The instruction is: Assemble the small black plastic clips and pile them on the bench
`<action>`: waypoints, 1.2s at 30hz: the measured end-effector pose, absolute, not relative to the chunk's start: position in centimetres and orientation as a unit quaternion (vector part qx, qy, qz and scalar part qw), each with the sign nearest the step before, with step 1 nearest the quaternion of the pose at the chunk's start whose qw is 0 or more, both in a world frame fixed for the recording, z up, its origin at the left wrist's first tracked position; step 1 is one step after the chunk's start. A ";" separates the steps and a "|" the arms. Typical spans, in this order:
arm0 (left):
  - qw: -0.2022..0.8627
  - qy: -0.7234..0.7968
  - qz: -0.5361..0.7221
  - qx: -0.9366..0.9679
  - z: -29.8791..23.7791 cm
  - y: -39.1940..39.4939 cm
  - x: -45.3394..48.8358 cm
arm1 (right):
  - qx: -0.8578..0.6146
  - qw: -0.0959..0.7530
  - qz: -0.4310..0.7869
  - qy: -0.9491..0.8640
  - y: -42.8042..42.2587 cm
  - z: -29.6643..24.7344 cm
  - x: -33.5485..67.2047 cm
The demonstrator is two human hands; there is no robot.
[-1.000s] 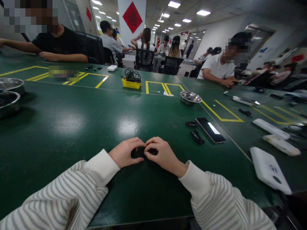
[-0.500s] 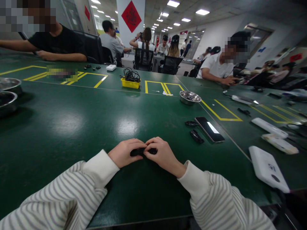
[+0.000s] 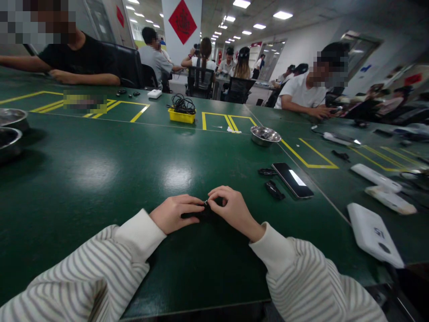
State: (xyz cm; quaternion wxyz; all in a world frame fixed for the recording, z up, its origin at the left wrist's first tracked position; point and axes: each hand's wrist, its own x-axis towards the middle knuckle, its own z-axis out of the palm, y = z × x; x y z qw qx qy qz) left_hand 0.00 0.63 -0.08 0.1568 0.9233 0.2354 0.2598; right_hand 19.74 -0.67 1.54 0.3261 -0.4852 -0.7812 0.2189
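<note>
My left hand [image 3: 176, 212] is curled over a small black part [image 3: 205, 214] at the table's near middle, thumb below and fingers above. Much of that part lies under my fingers and blends into the dark table, so its kind is unclear. My right hand [image 3: 233, 210] pinches with thumb and forefinger beside the left fingertips. At the pinch shows a tiny shiny metal piece [image 3: 206, 202], too small to name. To the right lie two black plastic-looking pieces, one nearer [image 3: 275, 190] and one farther [image 3: 267, 171], beside a phone [image 3: 293, 180].
Steel bowls stand ahead right [image 3: 266, 135] and at the far left [image 3: 10, 141]. A yellow tray [image 3: 182, 116] holds black cables. White power-bank-like devices, one large [image 3: 374, 233], line the right side. Co-workers sit across the green table [image 3: 134, 156].
My right hand has opened away from the black part, moving slightly up and right, and now pinches at the shiny metal piece. My left hand has stayed nearly in place.
</note>
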 end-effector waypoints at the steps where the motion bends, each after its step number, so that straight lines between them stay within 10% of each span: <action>1: 0.156 0.231 0.259 0.925 -0.1 0.6 0.0 | -0.495 0.325 0.218 -0.776 -0.4 1.6 20.0; 24: 0.180 0.218 0.236 0.930 0.2 0.0 0.4 | -0.560 0.101 0.211 -0.795 0.6 3.5 21.4; 36: 0.156 0.279 0.250 0.914 0.2 0.6 0.3 | -0.445 0.274 0.248 -0.816 -0.5 2.4 20.1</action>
